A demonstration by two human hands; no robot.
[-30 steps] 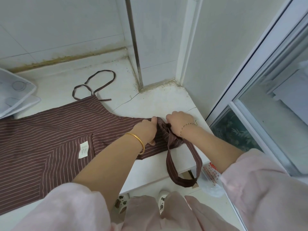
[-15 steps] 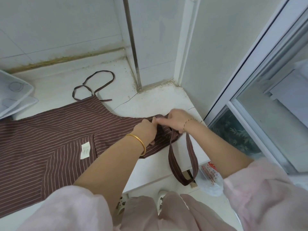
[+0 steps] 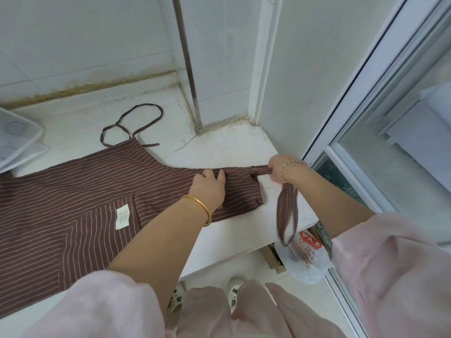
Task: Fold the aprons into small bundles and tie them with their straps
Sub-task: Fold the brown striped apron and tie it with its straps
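**Hands part, neck loop drawn out to the right**

The striped brown apron (image 3: 73, 203) is lying spread flat across the white desk (image 3: 219, 147). Its narrow top end is pointing right and its wide skirt is running off the left edge of view.

Half a second ago both hands were bunched together at that top end; now they are moving apart. The left hand (image 3: 210, 186) is staying put and pressing down on the cloth, palm down, fingers (image 3: 220, 174) reaching forward fairly straight. A gold bangle (image 3: 200, 208) is sitting at its wrist.

The right hand (image 3: 278, 169) is pulling away to the right, toward the desk's corner by the window frame. Its fingers are curling tight round the neck loop (image 3: 288, 211). The short stretch between the hand and the apron's top edge is going taut, where before it was slack and folded between the hands. The rest of the loop is dangling below the wrist, over the desk's front edge, slightly blurred.

The thin waist tie (image 3: 133, 123) is lying in the same loose curls on the desk beyond the apron. The white label (image 3: 122, 217) is showing on the pocket, unmoved. Under the desk edge, a printed plastic bag (image 3: 307, 257) is coming more fully into view behind the hanging loop.
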